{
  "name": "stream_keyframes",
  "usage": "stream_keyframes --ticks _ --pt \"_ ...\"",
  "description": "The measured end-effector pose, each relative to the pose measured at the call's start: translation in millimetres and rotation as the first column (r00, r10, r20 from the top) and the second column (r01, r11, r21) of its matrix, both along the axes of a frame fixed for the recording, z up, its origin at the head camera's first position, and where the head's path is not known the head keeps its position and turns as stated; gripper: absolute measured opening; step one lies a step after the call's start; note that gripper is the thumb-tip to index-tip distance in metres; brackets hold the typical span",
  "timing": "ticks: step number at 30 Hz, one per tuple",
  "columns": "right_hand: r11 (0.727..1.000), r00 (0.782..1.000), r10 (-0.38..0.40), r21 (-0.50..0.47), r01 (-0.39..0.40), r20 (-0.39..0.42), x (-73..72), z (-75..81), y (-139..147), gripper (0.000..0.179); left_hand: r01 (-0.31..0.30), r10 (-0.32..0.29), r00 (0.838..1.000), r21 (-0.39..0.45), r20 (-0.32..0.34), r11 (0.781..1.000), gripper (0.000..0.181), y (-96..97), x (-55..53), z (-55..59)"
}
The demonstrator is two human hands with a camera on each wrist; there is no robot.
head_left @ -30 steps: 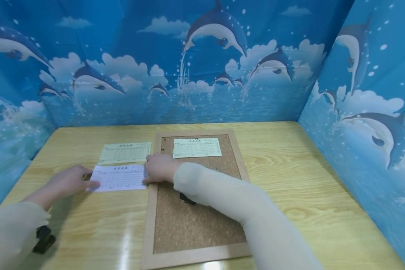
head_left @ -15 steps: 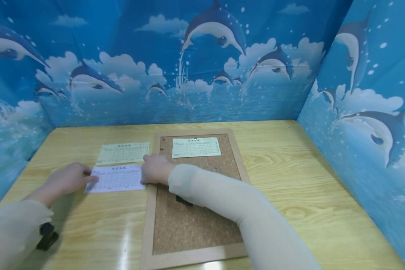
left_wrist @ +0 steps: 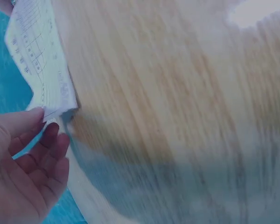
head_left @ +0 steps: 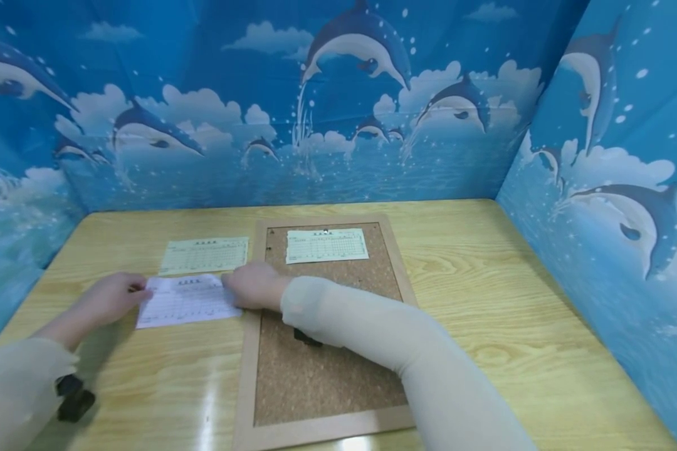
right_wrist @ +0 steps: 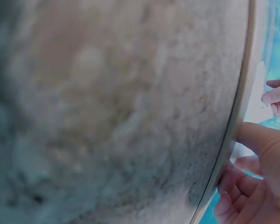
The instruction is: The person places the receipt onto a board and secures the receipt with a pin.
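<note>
A white printed form (head_left: 187,302) lies left of the corkboard, its right end by the board's frame. My left hand (head_left: 110,304) pinches its left edge between thumb and fingers; in the left wrist view the form's corner (left_wrist: 60,100) bends up off the table. My right hand (head_left: 255,285) holds the right end, covering part of it, just over the left frame of the corkboard (head_left: 321,376). In the right wrist view a sliver of paper shows between its thumb and fingers. A pale green form (head_left: 205,254) lies directly behind the white one.
Another green form (head_left: 327,245) is fixed near the board's top by a pin (head_left: 325,231). Small dark pins (head_left: 269,248) sit at the board's upper left. The wooden table (head_left: 485,300) is bounded by a blue dolphin-print curtain (head_left: 327,169) at back and sides.
My left hand has shifted slightly left, with the white form's left edge moving and tilting with it. The right hand's fingers have slid left over the form's upper right corner.
</note>
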State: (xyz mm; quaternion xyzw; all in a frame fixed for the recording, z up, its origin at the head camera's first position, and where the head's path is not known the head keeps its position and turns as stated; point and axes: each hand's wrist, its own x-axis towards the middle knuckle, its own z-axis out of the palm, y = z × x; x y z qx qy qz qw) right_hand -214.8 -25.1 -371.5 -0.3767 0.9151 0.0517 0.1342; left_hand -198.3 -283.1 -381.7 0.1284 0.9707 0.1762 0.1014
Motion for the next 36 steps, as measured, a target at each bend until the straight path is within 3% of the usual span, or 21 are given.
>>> stream_keyframes --ticks 6,11,14,18,22,25,31,36 --pt "0.993 0.986 -0.094 -0.064 0.103 0.141 -1.0 2.2 1.4 0.07 0.001 0.001 0.999 0.078 -0.035 0.997 0.016 -5.2 1.8 2.0" --pt "0.987 0.979 -0.124 -0.077 0.138 0.16 -1.3 2.5 2.3 0.073 -0.022 0.025 0.999 0.115 -0.02 0.993 0.02 -7.2 5.3 5.4" --pt "0.986 0.977 -0.13 -0.08 0.145 0.169 -2.9 2.1 3.8 0.07 -0.028 0.033 0.999 0.12 -0.043 0.992 0.024 -8.6 8.8 7.4" --pt "0.987 0.98 -0.11 -0.1 0.127 0.167 -5.2 1.0 6.0 0.059 -0.034 0.046 0.995 0.13 -0.092 0.991 0.027 -12.3 12.2 8.9" --pt "0.978 0.98 -0.096 -0.167 0.126 0.176 -6.1 0.3 7.3 0.025 -0.047 0.062 0.992 0.132 -0.108 0.99 0.028 -15.1 13.3 9.6" --pt "0.964 0.975 -0.105 -0.22 0.149 0.198 -6.1 0.9 8.4 0.013 -0.053 0.067 0.992 0.127 -0.108 0.99 0.03 -16.7 14.1 9.4" --pt "0.923 0.961 -0.129 -0.324 0.207 0.246 -6.9 0.8 10.4 0.027 -0.093 0.096 0.995 0.174 -0.006 0.98 0.034 -21.0 15.8 8.1" --pt "0.884 0.933 -0.148 -0.379 0.274 0.328 -6.5 1.1 10.3 0.029 -0.158 0.136 0.985 0.243 0.104 0.957 0.048 -27.3 13.3 8.6"
